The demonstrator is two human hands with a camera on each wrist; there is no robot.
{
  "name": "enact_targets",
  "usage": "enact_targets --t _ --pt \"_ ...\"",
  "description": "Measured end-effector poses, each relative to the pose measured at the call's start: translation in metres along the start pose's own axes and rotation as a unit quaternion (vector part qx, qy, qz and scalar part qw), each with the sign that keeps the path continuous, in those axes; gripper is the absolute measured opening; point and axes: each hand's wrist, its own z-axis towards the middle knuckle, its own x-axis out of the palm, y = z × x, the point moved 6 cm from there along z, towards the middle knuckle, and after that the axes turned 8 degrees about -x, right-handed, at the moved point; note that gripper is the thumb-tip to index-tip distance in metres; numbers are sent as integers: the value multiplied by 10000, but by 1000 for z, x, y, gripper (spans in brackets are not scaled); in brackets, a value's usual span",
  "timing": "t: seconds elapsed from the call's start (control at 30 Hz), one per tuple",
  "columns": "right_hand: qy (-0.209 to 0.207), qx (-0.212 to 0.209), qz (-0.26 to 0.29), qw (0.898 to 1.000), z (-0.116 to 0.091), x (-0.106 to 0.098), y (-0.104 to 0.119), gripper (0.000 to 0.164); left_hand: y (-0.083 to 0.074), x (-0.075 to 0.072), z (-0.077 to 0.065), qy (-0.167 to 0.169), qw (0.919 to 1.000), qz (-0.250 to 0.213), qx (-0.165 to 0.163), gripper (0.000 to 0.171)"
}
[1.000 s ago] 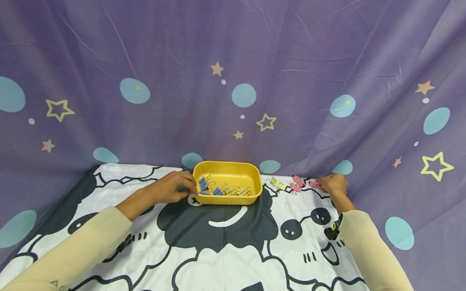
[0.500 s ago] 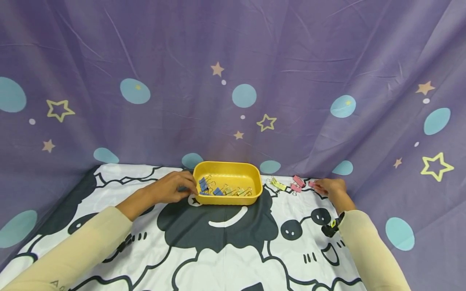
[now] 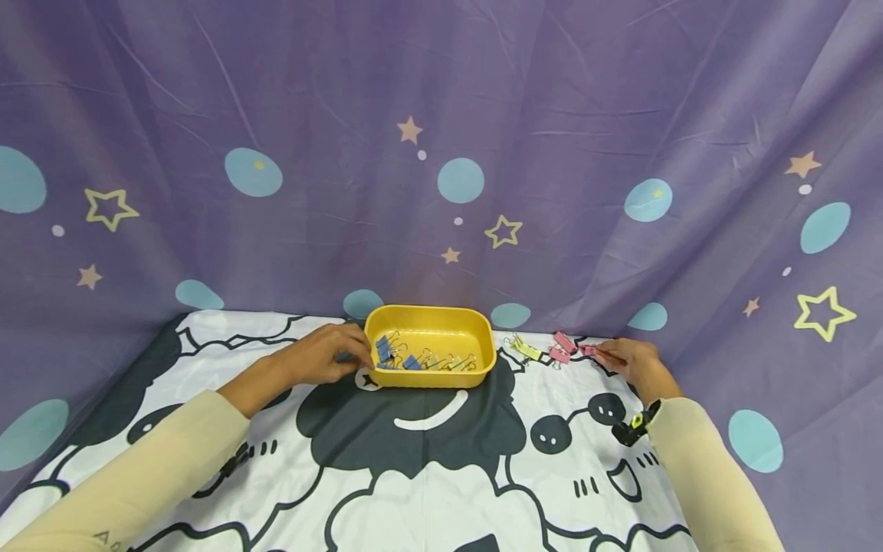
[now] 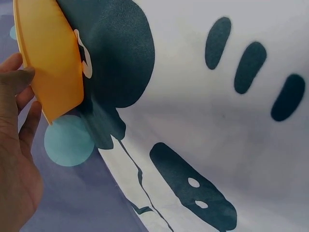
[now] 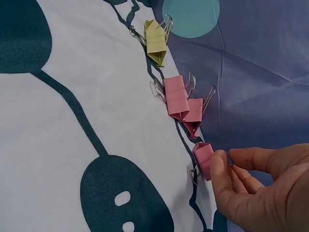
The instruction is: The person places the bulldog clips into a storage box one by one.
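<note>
A: What did the head view show?

B: A yellow box (image 3: 431, 379) sat in the middle of the frame, on a white cloth (image 3: 455, 502) with black drawings. Blue clips (image 3: 412, 363) lay in the box's lower left part, and pale yellow clips (image 3: 458, 363) lay to the right of them.

A: And the hands?

B: The left hand (image 3: 329, 355) pinched the box at its lower left corner. The right hand (image 3: 636, 362), right of the middle, pinched a pink clip (image 3: 589, 350). To the left of it were two more pink clips (image 3: 564, 343), then a yellow clip (image 3: 527, 349). A purple curtain (image 3: 345, 92) hung behind, with stars and blue spots.

A: What about the left wrist view?

B: The box was at the upper left, its outside facing us. The left thumb and fingers held its edge.

A: And the right wrist view?

B: The right hand came in at the lower right. Its fingertips gripped the pink clip by its silver loop (image 5: 230, 158). I could not tell if that clip touched the cloth. Just above it, the other two pink ones touched each other. The yellow one was near the top.
</note>
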Motion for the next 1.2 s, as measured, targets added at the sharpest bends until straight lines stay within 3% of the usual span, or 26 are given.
enact_targets --t 0.13,0.3,0.5,0.87,1.2 --pt "73 -39 -59 9999 0 -1 1 35 -2 -1 0 -56 10000 0 49 29" --pt "-60 -258 -625 9977 -3 -5 1 26 -3 -2 0 -109 9999 10 130 29" --pt "-28 -474 -1045 9934 -6 -8 4 29 -3 -2 0 -92 9999 -8 118 29" --pt "117 -1001 -1346 9858 -8 -8 11 31 -5 -4 -1 -161 9996 -28 212 31" --pt "278 -1435 -1420 9790 -15 4 26 20 -3 -2 0 -117 9998 -59 147 30"
